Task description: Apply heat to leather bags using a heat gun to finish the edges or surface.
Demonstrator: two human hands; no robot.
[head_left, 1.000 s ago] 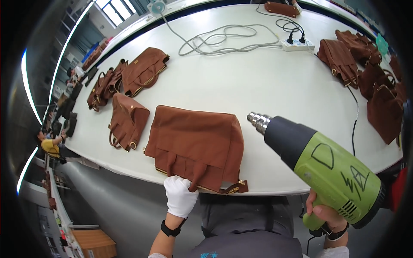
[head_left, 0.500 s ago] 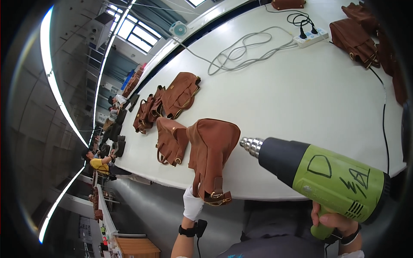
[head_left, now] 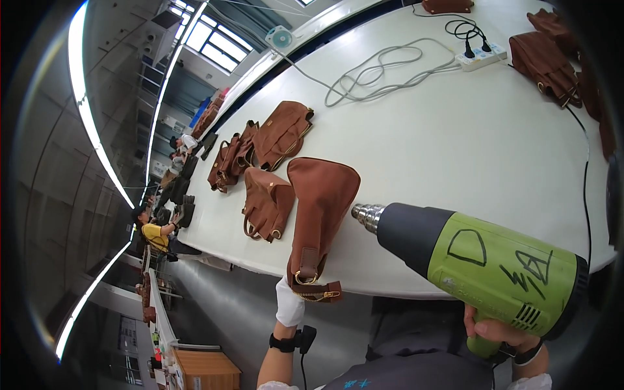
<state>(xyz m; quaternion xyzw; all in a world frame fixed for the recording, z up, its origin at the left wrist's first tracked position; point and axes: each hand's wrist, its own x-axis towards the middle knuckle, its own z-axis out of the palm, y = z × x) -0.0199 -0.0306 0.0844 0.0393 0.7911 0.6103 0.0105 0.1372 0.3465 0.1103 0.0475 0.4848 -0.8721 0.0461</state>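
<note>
My left hand (head_left: 288, 303) is in a white glove, its fingers hidden behind the brown bag (head_left: 320, 198) it grips; the bag stands side-on at the table edge, with a tan tab, gold ring and zipper end hanging toward me. My right hand (head_left: 494, 328), bare, is wrapped round the handle of a green and black heat gun (head_left: 494, 270). The gun's steel nozzle (head_left: 366, 214) points at the bag's right side, a short gap away from it.
More brown bags (head_left: 281, 130) lie at the table's (head_left: 442, 156) left and right (head_left: 543, 65). A power strip (head_left: 481, 57), loose cords (head_left: 390, 84) and a small fan (head_left: 279, 38) are farther back. Co-workers (head_left: 153, 231) are along the left.
The held bag has turned from lying broad side up to side-on and moved slightly upward. The nozzle has shifted left and lower in the picture. The view has swung toward the left.
</note>
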